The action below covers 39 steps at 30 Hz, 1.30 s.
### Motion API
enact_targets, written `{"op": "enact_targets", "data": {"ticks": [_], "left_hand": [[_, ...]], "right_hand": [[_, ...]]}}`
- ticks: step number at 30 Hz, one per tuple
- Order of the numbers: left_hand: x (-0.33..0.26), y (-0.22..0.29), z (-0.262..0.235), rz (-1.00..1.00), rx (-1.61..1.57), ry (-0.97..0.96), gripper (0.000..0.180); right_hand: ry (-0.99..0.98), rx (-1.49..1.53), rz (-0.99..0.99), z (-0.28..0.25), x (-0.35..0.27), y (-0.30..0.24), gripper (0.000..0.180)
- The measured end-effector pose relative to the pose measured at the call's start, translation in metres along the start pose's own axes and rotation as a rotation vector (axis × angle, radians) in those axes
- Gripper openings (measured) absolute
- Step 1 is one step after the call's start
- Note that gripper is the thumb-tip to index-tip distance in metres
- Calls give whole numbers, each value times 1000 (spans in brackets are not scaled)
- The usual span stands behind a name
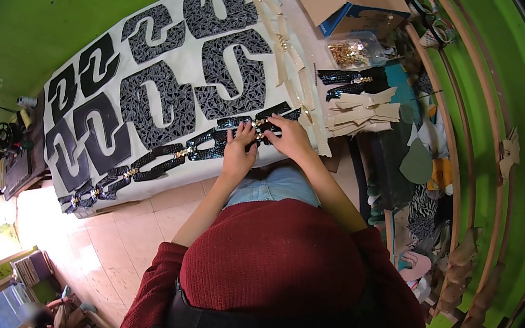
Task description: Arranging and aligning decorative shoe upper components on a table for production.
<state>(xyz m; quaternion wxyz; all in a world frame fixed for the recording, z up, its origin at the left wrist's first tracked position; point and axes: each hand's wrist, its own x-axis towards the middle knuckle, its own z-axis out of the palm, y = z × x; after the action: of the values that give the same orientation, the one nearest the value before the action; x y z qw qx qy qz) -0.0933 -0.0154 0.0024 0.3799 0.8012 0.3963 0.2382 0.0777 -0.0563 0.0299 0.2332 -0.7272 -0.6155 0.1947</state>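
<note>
Along the table's near edge lies a row of shiny black textured straps (207, 146), joined in pairs by gold ornaments (183, 153). My left hand (239, 154) rests on the pair at the right end, its fingers stretched out beside the gold ornament. From the other side my right hand (288, 138) grips that same strap pair, thumb and fingers around it next to the ornament. The fingertips partly cover the ornament. Beyond my hands lie curved black-and-grey patterned cut pieces (232, 76).
A line of beige straps with gold ornaments (282, 40) runs down the table's right side. Further right are a clear tub of gold pieces (355, 52), stacked beige strips (364, 113), black straps (350, 80) and a cardboard box (315, 0). Wooden rails (470, 124) line the wall.
</note>
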Motion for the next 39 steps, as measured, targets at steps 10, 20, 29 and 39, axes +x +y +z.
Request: {"op": "enact_targets", "data": {"ticks": [10, 20, 29, 39], "left_hand": [[45, 57, 14, 68, 102, 51, 37], [158, 141, 122, 194, 182, -36, 23], [175, 149, 153, 33, 401, -42, 25], [175, 153, 156, -10, 339, 30, 24]], "right_hand": [[443, 338, 142, -94, 6, 79, 21], [415, -357, 312, -163, 13, 164, 33], [410, -366, 303, -167, 16, 193, 41], [448, -273, 188, -183, 23, 196, 25]]}}
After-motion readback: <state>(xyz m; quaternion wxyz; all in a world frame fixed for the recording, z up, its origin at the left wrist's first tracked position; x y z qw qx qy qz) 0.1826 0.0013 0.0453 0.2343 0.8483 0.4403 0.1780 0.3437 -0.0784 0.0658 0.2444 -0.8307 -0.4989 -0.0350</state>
